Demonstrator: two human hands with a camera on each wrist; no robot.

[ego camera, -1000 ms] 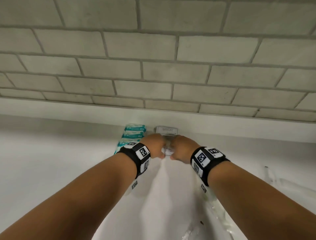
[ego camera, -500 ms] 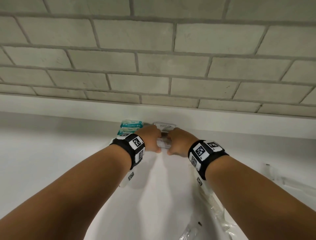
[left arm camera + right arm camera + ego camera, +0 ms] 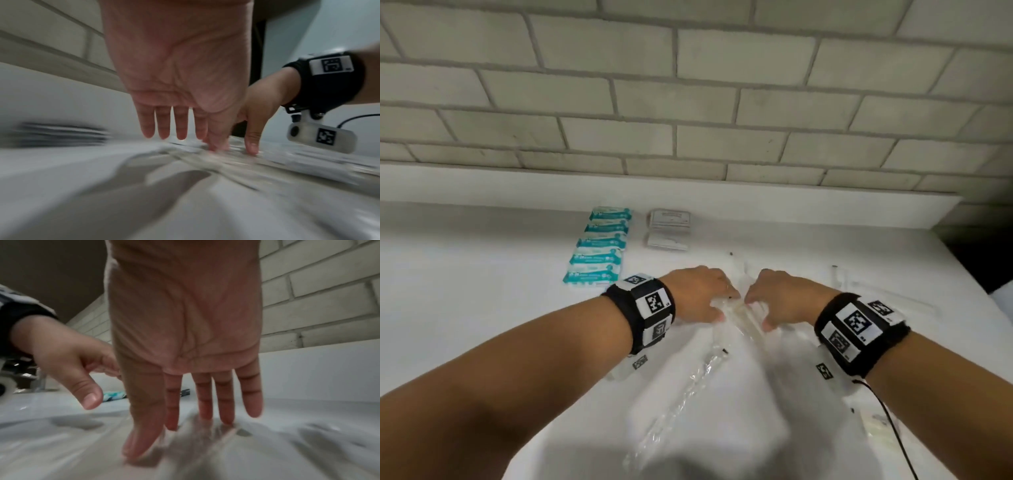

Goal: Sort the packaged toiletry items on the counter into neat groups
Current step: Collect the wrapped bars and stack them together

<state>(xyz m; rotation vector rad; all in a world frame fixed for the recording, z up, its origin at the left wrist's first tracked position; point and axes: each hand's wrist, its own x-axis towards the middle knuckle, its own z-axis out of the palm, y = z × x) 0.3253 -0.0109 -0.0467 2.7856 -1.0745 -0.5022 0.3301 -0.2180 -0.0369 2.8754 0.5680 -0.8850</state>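
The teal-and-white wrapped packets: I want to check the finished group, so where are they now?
In the head view the teal-and-white wrapped packets lie in a column at the counter's back, left of the white paper sachets and beyond the left hand.

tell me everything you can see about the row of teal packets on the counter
The teal packets are five small flat sachets, teal and white with print too small to read, apparently sealed. They lie flat on the white counter in a neat column, overlapping slightly, running from near the back ledge toward the left hand. A stack of white packets sits just beside them. Neither hand touches them.
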